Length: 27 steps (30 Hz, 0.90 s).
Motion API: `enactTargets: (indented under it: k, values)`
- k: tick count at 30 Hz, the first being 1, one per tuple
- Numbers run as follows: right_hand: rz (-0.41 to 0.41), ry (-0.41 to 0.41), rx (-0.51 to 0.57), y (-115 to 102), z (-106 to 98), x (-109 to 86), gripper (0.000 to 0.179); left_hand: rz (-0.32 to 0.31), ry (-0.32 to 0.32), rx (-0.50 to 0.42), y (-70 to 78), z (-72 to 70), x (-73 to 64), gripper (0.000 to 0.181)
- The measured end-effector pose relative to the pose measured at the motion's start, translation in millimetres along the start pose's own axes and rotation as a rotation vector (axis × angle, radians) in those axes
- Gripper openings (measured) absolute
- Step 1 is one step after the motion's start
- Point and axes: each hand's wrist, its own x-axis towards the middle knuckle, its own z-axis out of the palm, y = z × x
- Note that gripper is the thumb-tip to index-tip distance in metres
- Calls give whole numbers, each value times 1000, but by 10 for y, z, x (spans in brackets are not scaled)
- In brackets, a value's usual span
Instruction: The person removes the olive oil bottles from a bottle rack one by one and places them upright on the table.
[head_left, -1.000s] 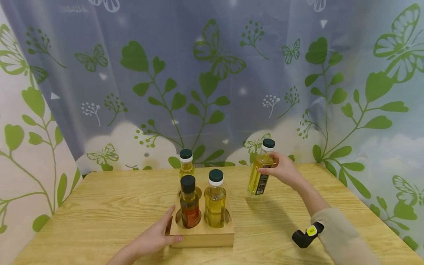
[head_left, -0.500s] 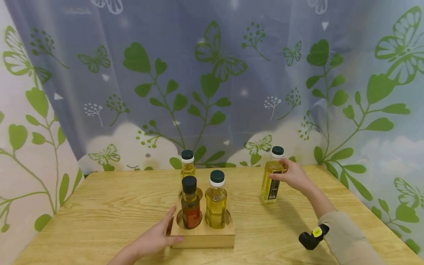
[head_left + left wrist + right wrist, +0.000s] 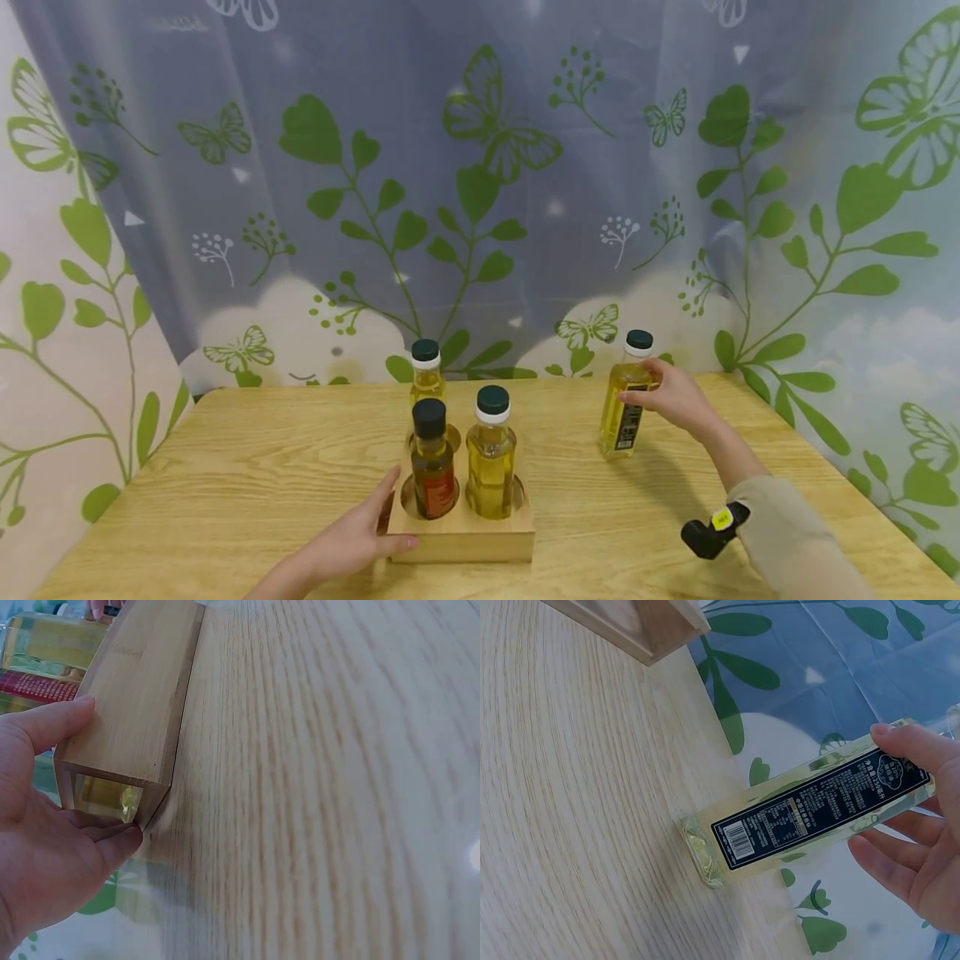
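Observation:
My right hand grips a clear bottle of yellow oil by its upper part, thumb on one side and fingers on the other. The bottle has a dark green cap and leans slightly; whether its base touches the table I cannot tell. In the right wrist view its black label with a barcode faces the camera. At the front left corner of a wooden bottle rack, my left hand holds on, thumb against the front face and fingers at the side. The left wrist view shows those fingers on the rack's open end.
The rack carries a dark bottle with a red label, an oil bottle at front right and another oil bottle behind. A patterned curtain hangs beyond the wooden table. A black wrist device is on the right sleeve.
The right hand has carried the oil bottle to the right, away from the rack, and lower; over the last half second it moved only slightly. My left hand has stayed on the rack.

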Motion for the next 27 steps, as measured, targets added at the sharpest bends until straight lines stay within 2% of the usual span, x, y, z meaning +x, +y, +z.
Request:
enactTargets:
  k: [12, 20, 27]
  values:
    - [-31, -21, 108, 34, -44, -78, 84, 4, -9, -1, 16, 3, -1, 100]
    - [-58, 3, 125, 96, -127, -211, 72, -7, -7, 8, 7, -6, 4, 101]
    - [-93, 7, 111, 47, -185, -327, 64, -10, -11, 3, 10, -5, -7, 101]
